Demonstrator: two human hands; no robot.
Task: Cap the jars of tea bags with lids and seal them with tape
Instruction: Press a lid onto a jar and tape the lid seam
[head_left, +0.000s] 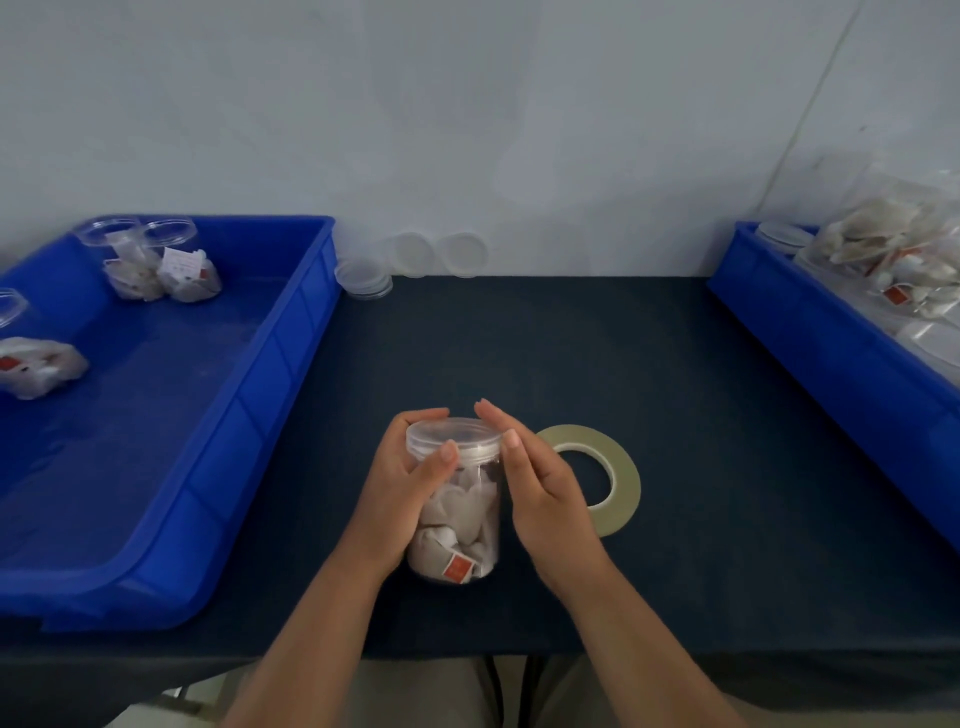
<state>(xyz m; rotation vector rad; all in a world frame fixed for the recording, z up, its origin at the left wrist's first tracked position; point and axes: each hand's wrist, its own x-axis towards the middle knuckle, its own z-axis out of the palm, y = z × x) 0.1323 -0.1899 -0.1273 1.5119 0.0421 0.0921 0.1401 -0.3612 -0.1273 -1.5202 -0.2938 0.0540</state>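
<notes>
A clear jar of tea bags stands upright on the dark table, near the front edge. A clear lid sits on its mouth. My left hand grips the jar's upper part, thumb on the lid's rim and fingers curled round the far side. My right hand lies against the right side of the lid with straight fingers. A roll of pale tape lies flat just right of my right hand. Spare lids sit at the table's back edge.
A blue tray on the left holds open jars of tea bags. A second blue tray on the right holds a bag of loose tea bags. A pale wall rises behind the table.
</notes>
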